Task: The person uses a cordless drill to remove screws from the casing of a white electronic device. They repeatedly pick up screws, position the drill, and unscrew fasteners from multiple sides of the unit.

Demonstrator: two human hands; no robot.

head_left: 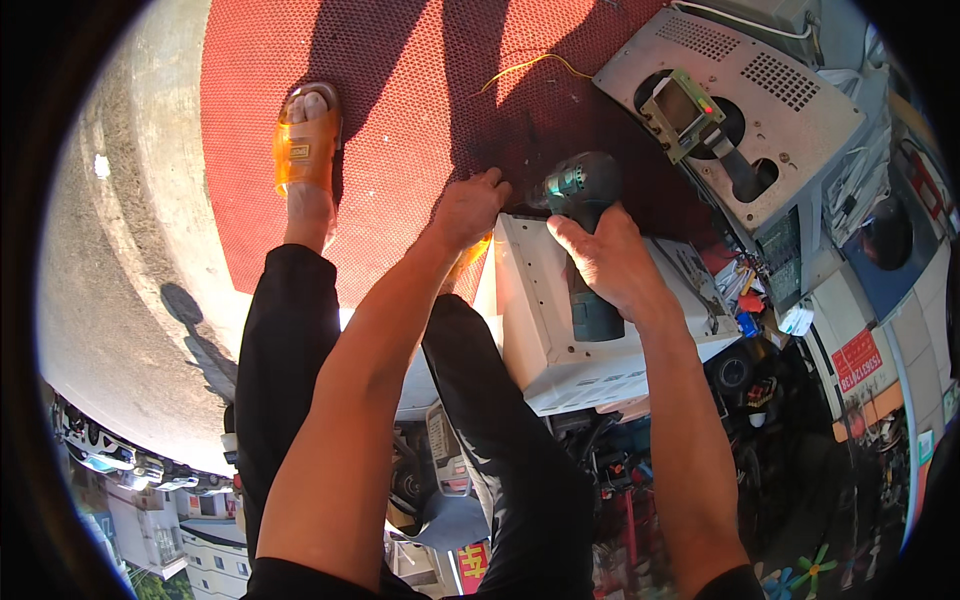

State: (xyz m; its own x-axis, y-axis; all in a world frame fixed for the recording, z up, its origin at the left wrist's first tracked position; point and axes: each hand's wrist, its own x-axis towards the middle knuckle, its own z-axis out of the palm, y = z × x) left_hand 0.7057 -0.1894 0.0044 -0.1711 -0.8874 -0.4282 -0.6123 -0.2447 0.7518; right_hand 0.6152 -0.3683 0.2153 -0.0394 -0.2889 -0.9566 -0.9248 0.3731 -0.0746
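Note:
My right hand (622,262) is wrapped round the grip of a dark green and black cordless drill (598,322), its thumb lying across the body. The drill's front points left, over the far edge of a white metal appliance casing (522,345). By that casing's far left corner is my left hand (470,210), with its fingers curled toward the drill's tip. Whatever those fingers hold, if anything, is hidden. The casing stands beside my right leg, and screw holes show along its side.
Under my feet, in orange slippers (305,155), lies a red textured mat (385,130). A yellow wire (535,65) rests on it. At the far right a grey metal panel (740,120) carries a green circuit board (678,115). Cluttered parts and a round black wheel (734,372) sit at right.

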